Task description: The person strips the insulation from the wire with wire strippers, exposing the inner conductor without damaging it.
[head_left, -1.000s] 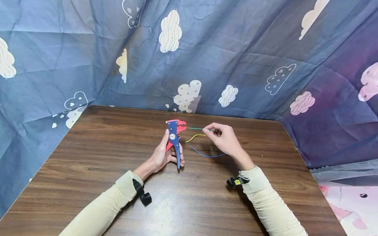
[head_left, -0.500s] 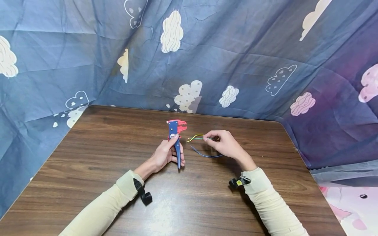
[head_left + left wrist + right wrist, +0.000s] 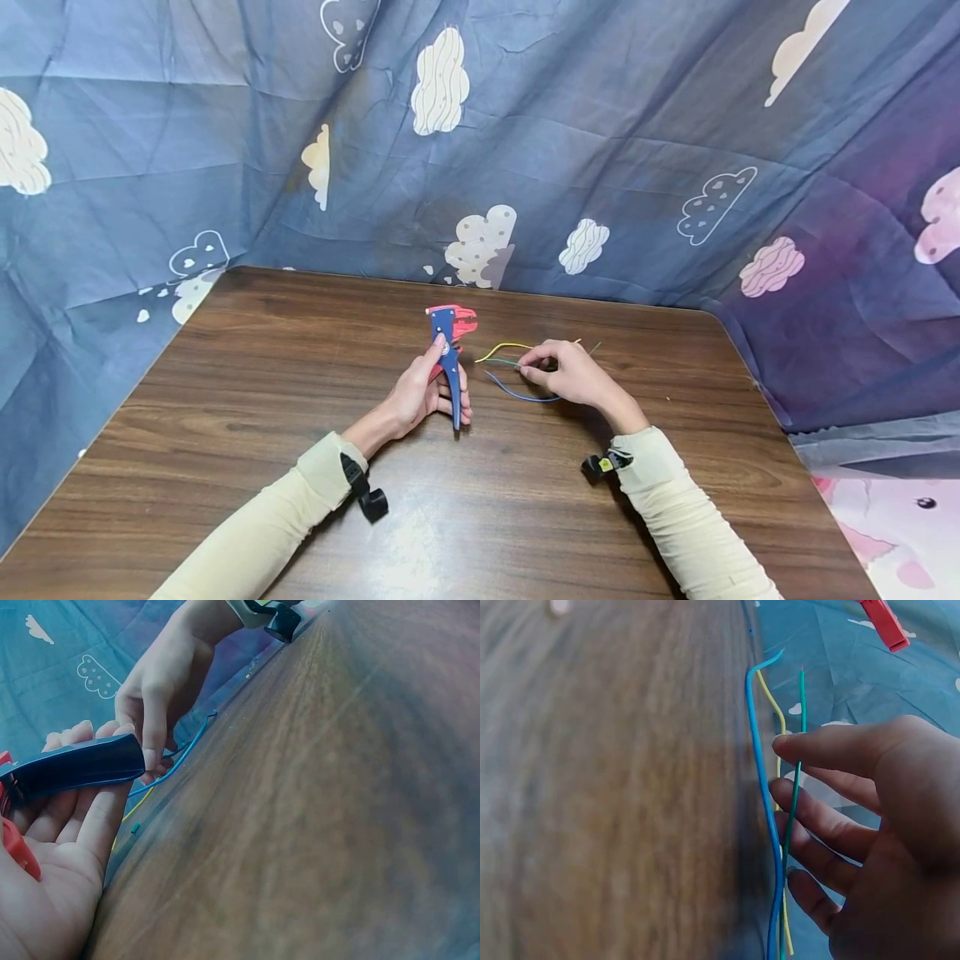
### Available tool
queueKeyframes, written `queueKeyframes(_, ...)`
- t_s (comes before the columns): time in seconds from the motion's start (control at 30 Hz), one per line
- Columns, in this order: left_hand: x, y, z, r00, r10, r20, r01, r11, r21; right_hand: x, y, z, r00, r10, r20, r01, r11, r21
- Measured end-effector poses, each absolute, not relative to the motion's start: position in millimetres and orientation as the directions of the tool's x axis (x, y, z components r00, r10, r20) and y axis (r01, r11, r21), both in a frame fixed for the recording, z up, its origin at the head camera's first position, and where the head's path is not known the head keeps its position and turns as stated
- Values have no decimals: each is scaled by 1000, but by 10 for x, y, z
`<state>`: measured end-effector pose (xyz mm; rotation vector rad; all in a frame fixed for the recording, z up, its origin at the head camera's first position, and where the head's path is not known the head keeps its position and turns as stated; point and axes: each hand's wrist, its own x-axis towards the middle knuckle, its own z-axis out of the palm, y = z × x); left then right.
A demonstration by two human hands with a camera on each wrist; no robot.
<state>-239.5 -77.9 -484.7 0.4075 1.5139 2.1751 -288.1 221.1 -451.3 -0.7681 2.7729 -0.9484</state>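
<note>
Fingers of left hand (image 3: 414,394) grasp blue-and-red pistol-shaped wire stripper (image 3: 453,368); right hand (image 3: 568,371) pinches thin green wire (image 3: 803,709), both well inside side edges of brown wood-grain surface (image 3: 225,400)

No text or number legible. Tool (image 3: 453,379): one round pale label (image 3: 446,349), partly covered, marking too small to read. Right wrist strap (image 3: 619,460): one yellow tag (image 3: 605,464) bearing a dark mark, likewise unreadable.
</note>
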Motion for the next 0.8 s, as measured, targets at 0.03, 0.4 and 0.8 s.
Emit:
queueKeyframes(0.03, -2395, -777, -4849, -852, 524, -18, -199, -291, 936, -2883, 2210, -4520, -866, -497, 57, -427, 677, -600)
queueKeyframes(0.4, -2404, -770, -4877, -848, 529, -15, -196, -289, 937, -2870, 2155, -4506, -861, -506, 54, -435, 677, -594)
queueKeyframes(0.8, -2406, -772, -4870, -846, 533, -15, -195, -283, 939, -2957, 2090, -4543, -861, -480, 172, -478, 642, -599)
